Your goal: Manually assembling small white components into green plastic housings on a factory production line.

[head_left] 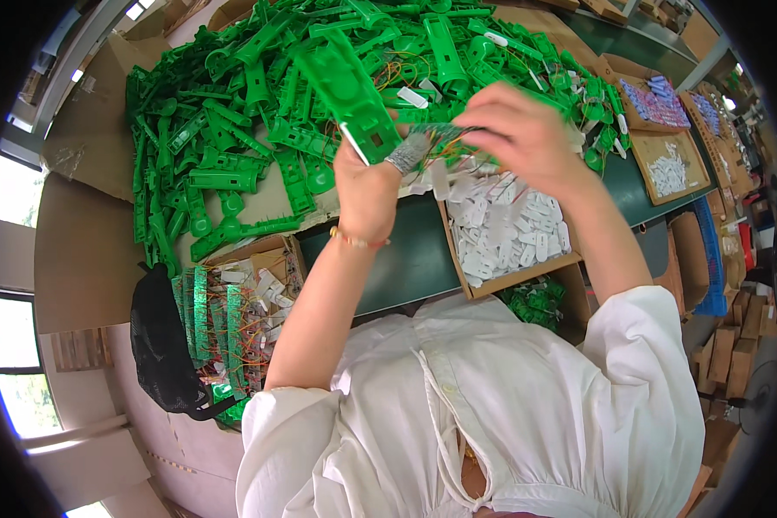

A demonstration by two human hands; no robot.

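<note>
My left hand (365,192) is closed round a long green plastic housing (345,95), held tilted over the table with its hollow inside facing up. A white part shows along its lower edge. The left thumb wears a grey fabric finger sleeve (408,154). Just right of the housing, my right hand (527,138) pinches a narrow dark green circuit board (440,131) with thin coloured wires; motion blurs its fingers. Below that hand, a cardboard box (479,289) holds many small white plastic pieces (505,229).
A big heap of green housings (224,129) covers the table's far side. At lower left, circuit boards with wires (216,315) stand beside a black mesh bag (160,345). Boxes of white parts (667,175) and blue-pink items (658,102) lie at right, on the dark green tabletop (410,250).
</note>
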